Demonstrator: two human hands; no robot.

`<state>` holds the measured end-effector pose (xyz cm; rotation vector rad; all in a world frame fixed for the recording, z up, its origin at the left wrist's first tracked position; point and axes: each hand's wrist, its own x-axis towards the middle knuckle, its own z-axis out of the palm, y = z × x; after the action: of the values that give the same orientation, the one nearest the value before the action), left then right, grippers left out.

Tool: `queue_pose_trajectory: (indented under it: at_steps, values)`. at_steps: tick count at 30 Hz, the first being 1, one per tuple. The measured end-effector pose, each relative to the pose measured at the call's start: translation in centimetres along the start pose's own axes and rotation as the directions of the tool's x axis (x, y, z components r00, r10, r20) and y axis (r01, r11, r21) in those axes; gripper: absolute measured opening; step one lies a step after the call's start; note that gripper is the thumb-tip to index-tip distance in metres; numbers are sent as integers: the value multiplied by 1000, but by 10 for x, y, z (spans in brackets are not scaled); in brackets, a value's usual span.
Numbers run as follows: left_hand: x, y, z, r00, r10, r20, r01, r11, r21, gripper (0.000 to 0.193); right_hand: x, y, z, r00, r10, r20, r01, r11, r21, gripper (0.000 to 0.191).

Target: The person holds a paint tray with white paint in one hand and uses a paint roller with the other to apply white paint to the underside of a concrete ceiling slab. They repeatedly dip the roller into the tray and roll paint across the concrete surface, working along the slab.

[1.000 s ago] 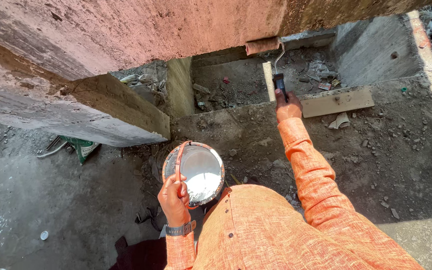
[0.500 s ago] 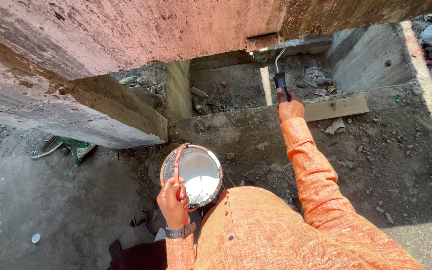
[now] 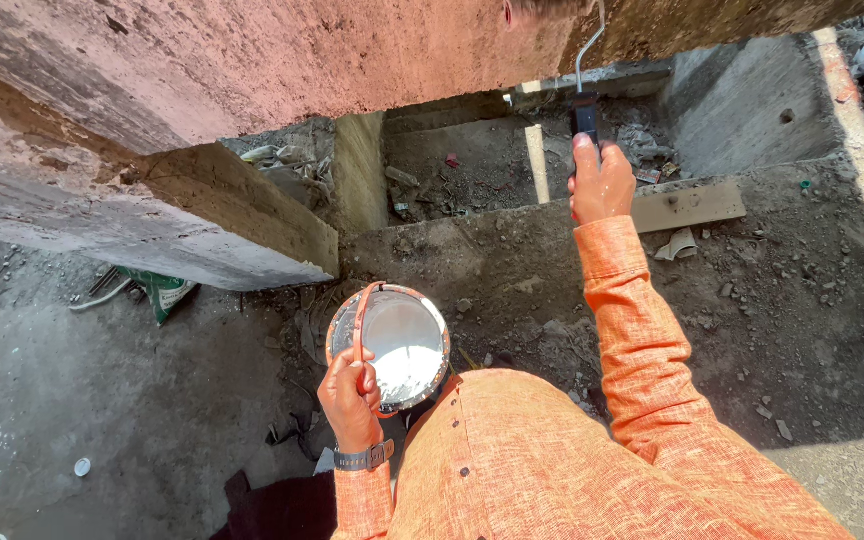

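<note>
— Bare concrete is filling the left of the scene: a rough grey and pinkish concrete beam (image 3: 152,150) is jutting over a dusty grey floor (image 3: 102,400), where a green sack (image 3: 162,292) is lying near its foot. What is the person doing there?

— Standing over it, the left hand (image 3: 350,395) is closing its fingers tight around the orange wire handle (image 3: 357,325) of a round metal bucket of white paint (image 3: 397,345), which is hanging just in front of the orange shirt (image 3: 512,470).

— And to the right?

— The right hand (image 3: 600,182) is clamping its fingers around the dark grip of a paint roller with a bent metal shaft (image 3: 586,75); its head is reaching the underside of the pink slab (image 3: 372,50), mostly out of view. A flat wooden plank (image 3: 687,205) is lying on rubble beyond.

— How is this stroke best handled?

— Judging from here, by keeping the bucket level and close, pressing evenly, and rolling slowly so that paint is not dripping onto the sleeve.
</note>
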<state>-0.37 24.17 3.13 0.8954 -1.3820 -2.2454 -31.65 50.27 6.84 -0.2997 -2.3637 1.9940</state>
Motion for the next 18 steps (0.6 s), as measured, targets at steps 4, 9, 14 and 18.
queue_pose_trajectory:
  at_steps: [4, 9, 14, 18]
  values:
    - [2, -3, 2, 1000, 4, -4, -4, 1000, 11, 21, 7, 9, 7, 997, -44, -61, 39, 995, -95, 41]
    - [2, -5, 2, 1000, 15, 0, -15, 1000, -7, 21, 11, 56, 10, 994, -38, -106, -3, 933, -360, 48]
    - [3, -3, 4, 1000, 15, -7, -15, 1000, 13, 21, 9, 70, 9, 994, -41, -102, 5, 944, -331, 54]
    - [4, -1, 7, 1000, 19, -6, -19, 1000, 18, 21, 5, 40, 9, 994, -19, -105, 1, 985, -173, 45]
